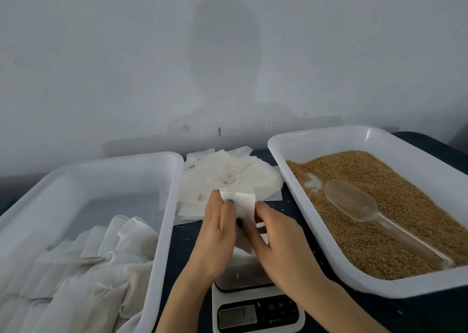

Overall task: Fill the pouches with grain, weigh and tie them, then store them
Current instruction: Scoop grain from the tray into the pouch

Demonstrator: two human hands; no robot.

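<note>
A plain, pale grey wall (101, 53) fills the upper half of my feed, lit dimly and evenly. A soft, rounded shadow (225, 53) falls on it at centre and widens toward the base. Low on the wall, just above the table's far edge, I make out a few small chipped marks (219, 131) in the paint. The table (182, 241) stands against the wall, and its top is dark blue. At far right, beyond the table's corner, lies a darker patch I cannot identify.
</note>
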